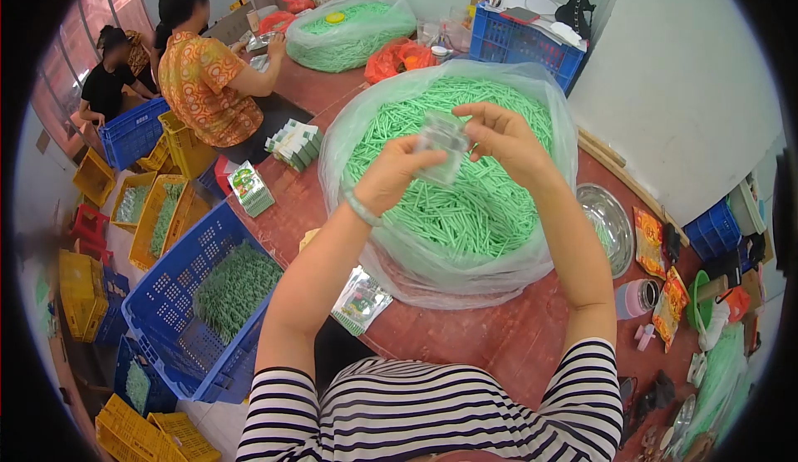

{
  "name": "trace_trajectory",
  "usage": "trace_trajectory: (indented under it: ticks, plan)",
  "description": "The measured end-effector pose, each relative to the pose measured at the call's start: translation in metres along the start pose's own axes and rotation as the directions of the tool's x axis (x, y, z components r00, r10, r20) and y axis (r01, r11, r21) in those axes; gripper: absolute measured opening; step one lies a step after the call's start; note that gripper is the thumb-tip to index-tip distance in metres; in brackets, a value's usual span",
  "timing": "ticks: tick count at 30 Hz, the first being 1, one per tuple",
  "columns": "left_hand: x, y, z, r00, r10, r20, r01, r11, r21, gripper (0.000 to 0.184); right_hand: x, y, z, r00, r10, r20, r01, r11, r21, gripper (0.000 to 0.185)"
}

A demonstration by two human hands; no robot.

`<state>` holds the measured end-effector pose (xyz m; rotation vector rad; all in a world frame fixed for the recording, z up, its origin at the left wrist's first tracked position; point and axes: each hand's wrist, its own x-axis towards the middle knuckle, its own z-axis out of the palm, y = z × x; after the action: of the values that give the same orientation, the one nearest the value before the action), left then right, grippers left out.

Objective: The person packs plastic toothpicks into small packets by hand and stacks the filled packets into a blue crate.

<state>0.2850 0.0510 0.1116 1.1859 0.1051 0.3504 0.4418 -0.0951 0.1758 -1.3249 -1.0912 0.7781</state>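
Above a large clear plastic bag full of thin green sticks, my left hand pinches a small clear packet. My right hand is at the packet's upper right edge, its fingers bent and partly spread; blur hides whether they grip it. A stack of printed packets lies near the table's front edge, below my left forearm. Farther left on the red table stand another packet stack and a bundle of white and green packets.
A blue crate holding green pieces stands left of the table. Yellow crates are beyond it. A metal bowl, orange packets and a pink cup sit at the right. A co-worker sits at the far left table side.
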Motion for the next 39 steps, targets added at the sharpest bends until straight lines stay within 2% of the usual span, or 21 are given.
trace_trajectory:
  ticks: [1, 2, 3, 4, 5, 6, 8, 9, 11, 15, 16, 19, 22, 25, 26, 30, 34, 37, 39]
  plan:
    - [-0.005, 0.008, -0.002, 0.999, 0.006, -0.033, -0.008, 0.996, -0.087, 0.030, -0.003, -0.006, 0.003, 1.000, 0.015, -0.004, -0.014, 0.997, 0.082, 0.034]
    - [-0.016, 0.016, -0.001, 0.994, 0.025, -0.111, -0.043, 0.985, -0.167, 0.026, -0.005, -0.008, 0.002, 0.999, -0.005, -0.042, 0.005, 1.000, 0.000, 0.027]
    - [-0.023, 0.017, -0.007, 0.989, 0.032, -0.143, -0.050, 0.991, -0.124, 0.026, -0.004, -0.001, -0.005, 0.998, -0.061, -0.030, 0.050, 0.958, -0.283, 0.025]
    - [-0.030, 0.019, -0.015, 0.984, 0.041, -0.176, -0.056, 0.995, -0.080, 0.025, -0.003, 0.016, -0.017, 0.994, -0.111, -0.003, 0.091, 0.835, -0.543, 0.024]
    - [-0.038, 0.020, -0.023, 0.977, 0.051, -0.205, -0.059, 0.998, -0.035, 0.025, -0.001, 0.033, -0.027, 0.988, -0.152, 0.033, 0.124, 0.642, -0.757, 0.023]
    - [-0.049, 0.017, -0.029, 0.973, 0.006, -0.231, -0.008, 1.000, -0.008, 0.024, -0.001, 0.049, -0.032, 0.994, -0.109, 0.023, 0.089, 0.649, -0.756, 0.024]
    - [-0.066, 0.012, -0.038, 0.959, -0.052, -0.278, 0.070, 0.996, 0.055, 0.024, 0.002, 0.057, -0.033, 0.999, 0.022, 0.024, 0.008, 0.538, -0.843, 0.029]
    - [-0.072, 0.007, -0.039, 0.961, -0.034, -0.274, 0.046, 0.998, 0.038, 0.023, -0.001, 0.061, -0.029, 0.995, 0.096, 0.017, -0.032, 0.483, -0.875, 0.032]
    - [-0.081, 0.001, -0.042, 0.963, 0.009, -0.268, -0.009, 1.000, 0.002, 0.021, -0.003, 0.064, -0.022, 0.996, 0.062, 0.063, 0.021, 0.520, -0.854, 0.037]
    - [-0.100, 0.007, -0.041, 0.944, -0.028, -0.328, -0.014, 0.992, -0.127, 0.018, 0.001, 0.067, -0.019, 0.984, 0.067, 0.163, 0.079, 0.659, -0.748, 0.043]
    - [-0.105, 0.006, -0.043, 0.944, -0.032, -0.328, -0.017, 0.989, -0.147, 0.019, 0.001, 0.068, -0.021, 0.979, 0.065, 0.195, 0.096, 0.693, -0.714, 0.038]
    - [-0.111, 0.003, -0.047, 0.948, -0.060, -0.313, -0.010, 0.976, -0.216, 0.020, 0.003, 0.062, -0.021, 0.964, 0.200, 0.177, -0.008, 0.685, -0.729, 0.030]
    - [-0.113, 0.003, -0.040, 0.949, -0.110, -0.296, 0.020, 0.956, -0.292, 0.022, 0.005, 0.064, -0.020, 0.977, 0.131, 0.166, 0.048, 0.628, -0.777, 0.021]
    - [-0.113, 0.003, -0.034, 0.940, -0.148, -0.307, 0.039, 0.941, -0.335, 0.027, 0.010, 0.067, -0.020, 0.998, -0.044, 0.050, 0.067, 0.715, -0.696, 0.017]
    - [-0.112, -0.002, -0.036, 0.944, -0.144, -0.298, 0.041, 0.944, -0.328, 0.028, 0.011, 0.065, -0.020, 0.998, -0.067, -0.012, 0.037, 0.679, -0.733, 0.015]
    - [-0.114, -0.009, -0.040, 0.949, -0.147, -0.278, 0.060, 0.953, -0.298, 0.027, 0.011, 0.053, -0.012, 0.978, -0.171, -0.122, 0.035, 0.707, -0.707, 0.014]
    - [-0.114, -0.006, -0.033, 0.932, -0.190, -0.309, 0.129, 0.970, -0.206, 0.024, 0.017, 0.043, -0.003, 0.981, -0.057, -0.185, -0.036, 0.883, -0.467, 0.021]
    - [-0.110, -0.011, -0.030, 0.930, -0.210, -0.301, 0.148, 0.965, -0.217, 0.025, 0.014, 0.027, 0.010, 0.991, -0.052, -0.125, 0.050, 0.999, -0.019, 0.023]
    - [-0.109, -0.012, -0.024, 0.935, -0.210, -0.286, 0.148, 0.963, -0.226, 0.026, 0.007, 0.014, 0.024, 0.993, -0.066, -0.100, 0.066, 0.998, -0.009, 0.024]
